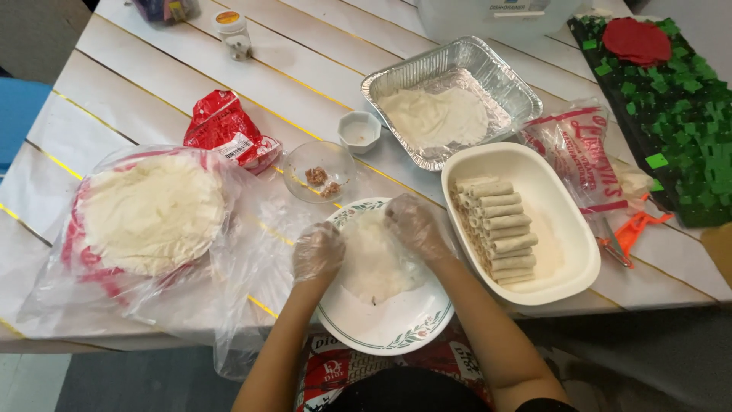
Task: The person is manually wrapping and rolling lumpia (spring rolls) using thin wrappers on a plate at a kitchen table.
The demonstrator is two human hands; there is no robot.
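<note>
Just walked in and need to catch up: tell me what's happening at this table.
A person in clear plastic gloves works a thin white wrapper on a floral-rimmed plate. The left hand and right hand both rest on the wrapper's edges. To the right, a white oval dish holds a row of finished rolls. A stack of round wrappers lies in a plastic bag on the left, and a glass bowl with a little filling stands behind the plate.
</note>
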